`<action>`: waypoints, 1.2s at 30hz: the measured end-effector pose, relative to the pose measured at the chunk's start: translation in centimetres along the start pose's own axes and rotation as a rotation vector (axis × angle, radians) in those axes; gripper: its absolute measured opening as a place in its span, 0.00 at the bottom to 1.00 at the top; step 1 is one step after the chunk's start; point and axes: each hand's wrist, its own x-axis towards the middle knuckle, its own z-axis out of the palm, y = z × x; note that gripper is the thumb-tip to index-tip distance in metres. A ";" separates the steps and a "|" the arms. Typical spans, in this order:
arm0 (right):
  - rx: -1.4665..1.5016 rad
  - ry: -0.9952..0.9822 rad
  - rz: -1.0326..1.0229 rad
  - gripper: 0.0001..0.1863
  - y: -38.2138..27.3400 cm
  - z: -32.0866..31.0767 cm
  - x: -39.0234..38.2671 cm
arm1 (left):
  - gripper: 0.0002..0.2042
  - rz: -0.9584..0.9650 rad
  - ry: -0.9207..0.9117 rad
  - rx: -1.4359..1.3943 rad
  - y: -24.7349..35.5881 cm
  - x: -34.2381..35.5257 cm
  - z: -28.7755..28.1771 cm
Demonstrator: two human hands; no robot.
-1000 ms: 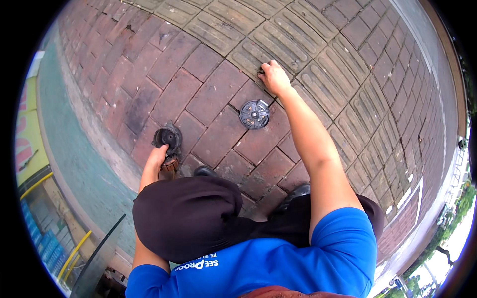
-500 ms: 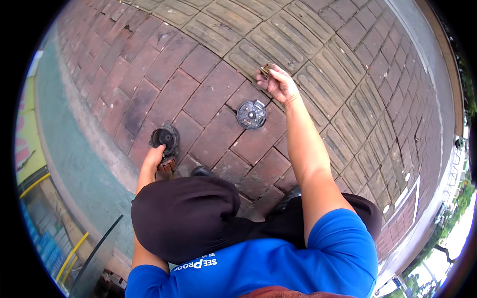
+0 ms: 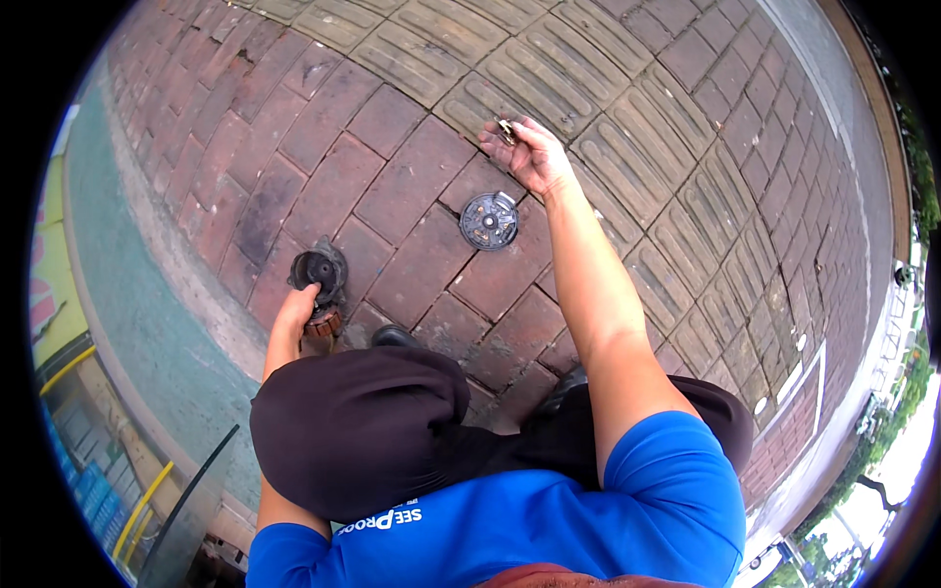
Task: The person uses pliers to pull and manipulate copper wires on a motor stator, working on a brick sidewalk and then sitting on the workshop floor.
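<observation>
Small piece (image 3: 506,130) leftward in right hand (image 3: 533,159)

A dark, grimy, cup-shaped housing (image 3: 333,267), its hollow mouth facing up, is in the left hand (image 3: 295,308), thumb at the rim. A ribbed, copper-brown part (image 3: 324,322) sits just beside it, nearer the person. The right hand (image 3: 532,160) holds a small metallic piece (image 3: 506,130), its shape unclear. A round, dark disc (image 3: 489,221) with a pale centre lies flat on reddish paving (image 3: 404,192), apart from both hands.
</observation>
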 end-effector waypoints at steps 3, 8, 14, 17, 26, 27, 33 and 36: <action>-0.027 0.024 -0.004 0.11 -0.1 0.1 -0.1 | 0.19 0.012 0.007 0.032 0.0 0.2 0.0; -0.041 -0.005 0.010 0.08 -0.6 -0.2 -0.2 | 0.20 -0.054 -0.072 0.020 1.6 -1.2 0.5; -0.293 0.278 0.125 0.08 -2.2 -1.5 0.2 | 0.20 -0.028 -0.046 0.025 0.9 -0.8 0.1; -0.912 0.369 0.103 0.07 -1.6 -2.5 -0.9 | 0.20 -0.025 -0.056 0.045 1.5 -1.1 0.6; -2.023 0.014 0.344 0.26 1.2 0.3 -3.8 | 0.21 -0.023 -0.057 0.010 -1.2 1.0 -1.0; -2.078 0.031 0.378 0.26 1.6 0.1 -4.2 | 0.21 -0.059 -0.062 0.029 0.0 0.5 -0.6; -2.166 -0.145 0.414 0.25 3.0 0.1 -4.6 | 0.19 -0.104 -0.144 -0.296 0.8 -2.2 0.8; -2.088 -0.259 0.387 0.26 2.5 0.4 -3.9 | 0.18 -0.064 -0.215 -0.496 1.5 -2.6 -0.2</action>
